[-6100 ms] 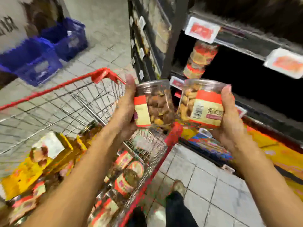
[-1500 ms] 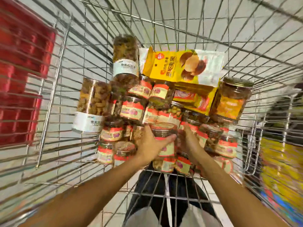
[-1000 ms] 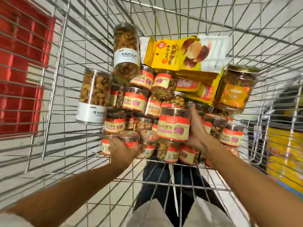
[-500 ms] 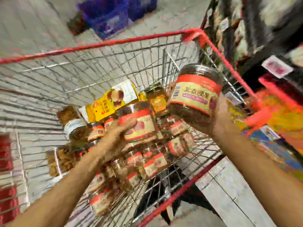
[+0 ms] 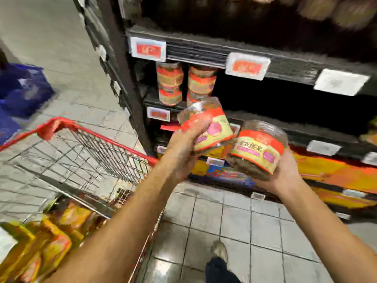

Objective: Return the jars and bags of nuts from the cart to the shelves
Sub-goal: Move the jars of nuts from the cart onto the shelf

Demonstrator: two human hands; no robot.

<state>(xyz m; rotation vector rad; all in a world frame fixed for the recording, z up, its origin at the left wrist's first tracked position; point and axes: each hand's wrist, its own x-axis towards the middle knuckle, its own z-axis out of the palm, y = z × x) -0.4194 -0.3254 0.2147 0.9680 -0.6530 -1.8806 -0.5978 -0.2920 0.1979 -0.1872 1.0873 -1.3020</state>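
Note:
My left hand (image 5: pixel 184 144) grips a clear jar of nuts with a red and yellow label (image 5: pixel 210 125), tilted, in front of the dark shelving. My right hand (image 5: pixel 283 172) holds a second jar of the same kind (image 5: pixel 257 150) from below, just right of the first. Both jars hang in the air before a dark shelf (image 5: pixel 265 117) where two stacks of like jars (image 5: pixel 183 82) stand at the left end. The red-rimmed wire cart (image 5: pixel 98 152) is at my left, with yellow nut bags (image 5: pixel 47 242) in its near end.
Price tags (image 5: pixel 246 66) line the shelf edges. Orange and yellow packs (image 5: pixel 336 176) fill the lowest shelf. Blue plastic crates (image 5: pixel 22 90) stand on the tiled floor at far left. My shoe (image 5: pixel 219 250) is on the tiles below.
Both hands have lifted a jar each out of the cart and swung right toward the shelves. The view has turned from the cart's inside to the shelving.

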